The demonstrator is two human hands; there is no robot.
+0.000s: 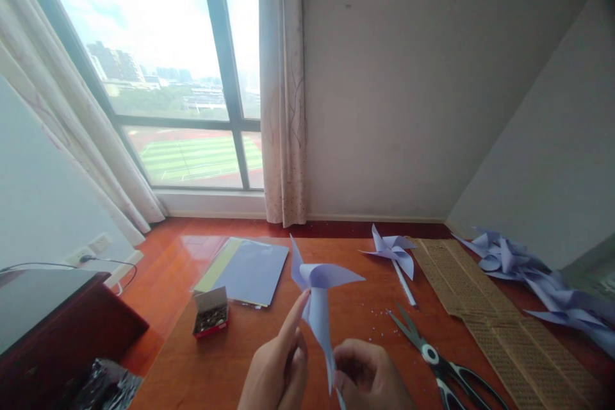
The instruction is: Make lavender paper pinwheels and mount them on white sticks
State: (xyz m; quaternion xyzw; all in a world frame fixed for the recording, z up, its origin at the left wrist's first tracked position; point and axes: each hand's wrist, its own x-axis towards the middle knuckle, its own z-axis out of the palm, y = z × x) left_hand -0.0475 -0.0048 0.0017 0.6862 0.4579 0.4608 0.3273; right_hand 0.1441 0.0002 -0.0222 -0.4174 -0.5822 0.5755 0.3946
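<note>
Pale lilac paper pinwheel (319, 295), its folded blades fanning from a centre, stands just above both hands. Left hand (278, 365) pinches a blade with the forefinger raised along it; right hand (372, 378) is closed on the thin stick below. Scissors (442, 365) lie on the surface just right of the hands.

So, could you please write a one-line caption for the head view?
Both hands hold a lilac paper pinwheel above a wooden table, scissors to the right.
</note>
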